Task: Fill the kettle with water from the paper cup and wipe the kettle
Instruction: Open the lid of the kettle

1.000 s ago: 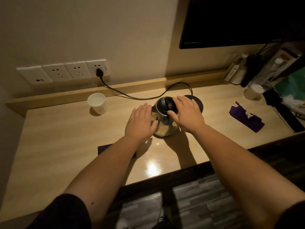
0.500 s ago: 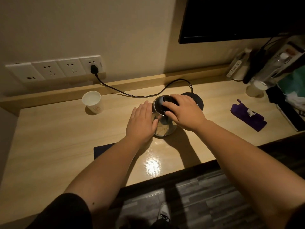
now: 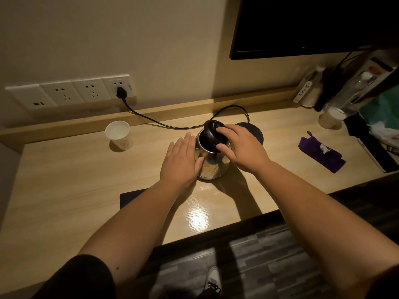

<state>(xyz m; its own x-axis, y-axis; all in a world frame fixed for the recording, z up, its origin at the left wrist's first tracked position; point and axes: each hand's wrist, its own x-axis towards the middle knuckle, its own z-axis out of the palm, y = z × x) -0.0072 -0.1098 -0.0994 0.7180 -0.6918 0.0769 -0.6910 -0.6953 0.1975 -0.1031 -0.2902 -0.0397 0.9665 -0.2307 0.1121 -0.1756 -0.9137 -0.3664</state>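
A small steel kettle (image 3: 212,169) stands on the wooden desk (image 3: 64,186), off its black base (image 3: 255,131) just behind it. My right hand (image 3: 241,147) grips the black lid (image 3: 214,132) and holds it tilted up, so the kettle's dark mouth shows on the left. My left hand (image 3: 181,160) rests flat against the kettle's left side, thumb on the steel. A white paper cup (image 3: 118,135) holding water stands upright at the back left, apart from both hands. A dark cloth (image 3: 131,198) lies on the desk, partly under my left forearm.
A black cord (image 3: 164,124) runs from the wall socket (image 3: 121,91) to the kettle base. A purple tissue pack (image 3: 321,154) lies at the right. Another cup (image 3: 331,117), bottles and clutter crowd the far right corner. A dark screen (image 3: 313,24) hangs above.
My right hand has closed on the lid and lifted it from the kettle, tilting it up. The left hand stays against the kettle's side.
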